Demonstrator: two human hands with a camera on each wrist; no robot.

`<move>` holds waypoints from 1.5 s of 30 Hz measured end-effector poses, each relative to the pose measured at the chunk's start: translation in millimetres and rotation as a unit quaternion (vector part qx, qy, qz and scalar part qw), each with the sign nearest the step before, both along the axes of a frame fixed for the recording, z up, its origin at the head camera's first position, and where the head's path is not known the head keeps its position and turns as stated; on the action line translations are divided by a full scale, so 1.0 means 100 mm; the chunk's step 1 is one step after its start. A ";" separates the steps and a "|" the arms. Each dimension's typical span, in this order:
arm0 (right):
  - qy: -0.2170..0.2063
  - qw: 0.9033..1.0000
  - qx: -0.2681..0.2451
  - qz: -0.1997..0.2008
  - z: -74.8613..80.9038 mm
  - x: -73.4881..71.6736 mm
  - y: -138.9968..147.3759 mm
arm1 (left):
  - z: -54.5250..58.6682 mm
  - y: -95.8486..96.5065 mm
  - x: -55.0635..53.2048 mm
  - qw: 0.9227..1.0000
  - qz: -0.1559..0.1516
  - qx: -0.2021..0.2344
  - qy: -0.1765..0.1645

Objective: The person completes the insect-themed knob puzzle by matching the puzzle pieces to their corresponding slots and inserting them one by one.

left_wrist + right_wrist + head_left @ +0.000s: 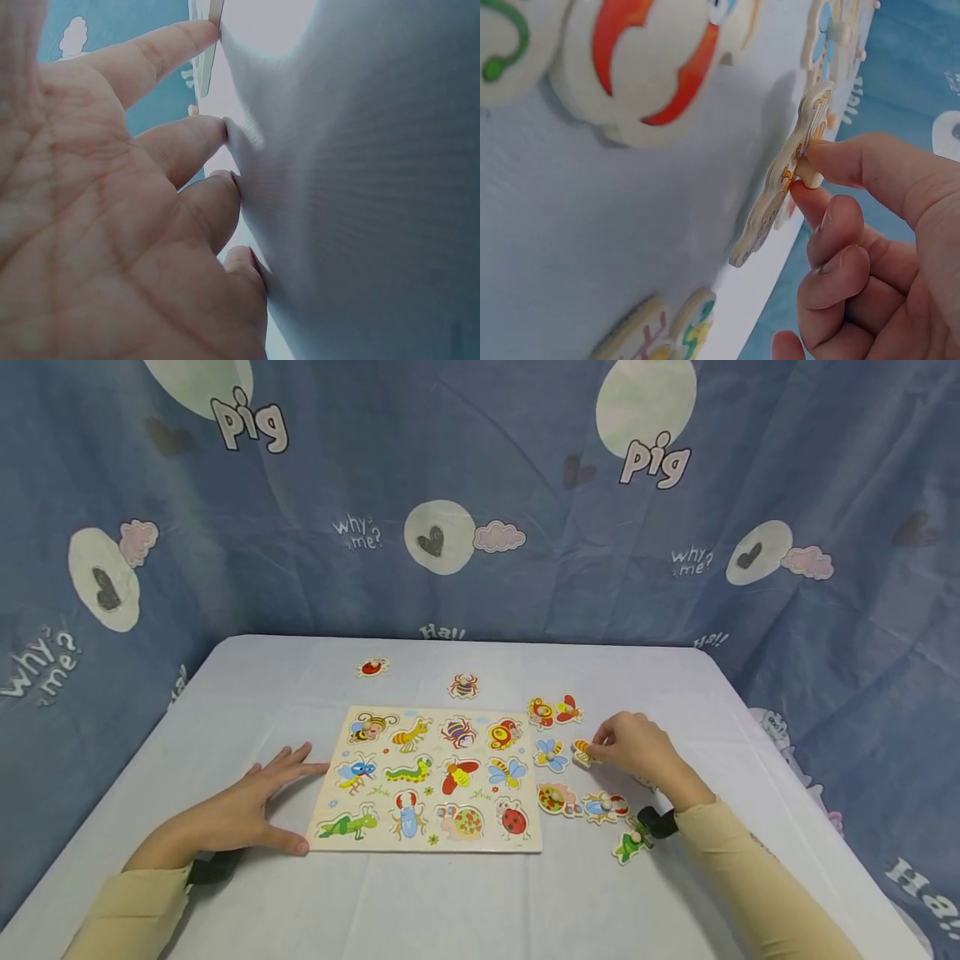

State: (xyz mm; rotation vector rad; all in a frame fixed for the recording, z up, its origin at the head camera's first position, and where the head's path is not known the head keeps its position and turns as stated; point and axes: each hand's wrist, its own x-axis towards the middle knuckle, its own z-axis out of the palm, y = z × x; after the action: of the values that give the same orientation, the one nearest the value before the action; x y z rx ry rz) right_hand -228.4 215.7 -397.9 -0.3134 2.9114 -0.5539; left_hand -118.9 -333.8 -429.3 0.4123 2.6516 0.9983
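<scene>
A wooden insect puzzle board (420, 847) lies flat on the table. My left hand (240, 802) rests at its left side, fingers spread, with thumb and index fingertips at the board's edge. In the left wrist view, the fingertips (214, 131) of that hand meet the white cloth. To the right of the board, my right hand (637, 747) pinches the small knob of an orange-striped insect puzzle piece (776, 180) between thumb and index finger. The piece is tilted in the right wrist view. Beside it lies a blue dragonfly piece (551, 755).
Right of the board lie a red-and-yellow ladybird piece (539, 713), a red-winged piece (568, 709), a snail piece (555, 799), a blue beetle piece (600, 807) and a green grasshopper piece (628, 845). Behind it are a red beetle piece (372, 667) and a spider piece (463, 686).
</scene>
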 end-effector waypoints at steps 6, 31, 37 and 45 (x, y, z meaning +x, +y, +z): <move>0.003 1.000 -0.005 0.005 0.07 -0.04 -0.02 | 0.01 0.00 0.01 1.000 -0.001 0.002 0.001; 0.044 0.996 -0.027 0.069 0.27 -0.16 -0.50 | 0.01 -0.01 0.02 1.000 -0.002 -0.001 0.013; 0.037 0.996 -0.029 0.076 0.32 -0.19 -0.66 | 0.01 -0.01 0.03 1.000 0.001 0.000 0.011; 0.040 0.993 -0.040 0.103 0.35 -0.24 -0.90 | 0.02 0.00 0.04 1.000 0.004 -0.003 0.009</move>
State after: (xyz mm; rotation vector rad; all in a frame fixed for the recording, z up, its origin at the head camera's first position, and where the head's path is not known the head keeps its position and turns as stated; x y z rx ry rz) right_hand -252.7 125.6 -362.8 -0.6530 2.8894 -0.6382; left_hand -115.2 -333.5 -427.7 0.4113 2.6744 0.9927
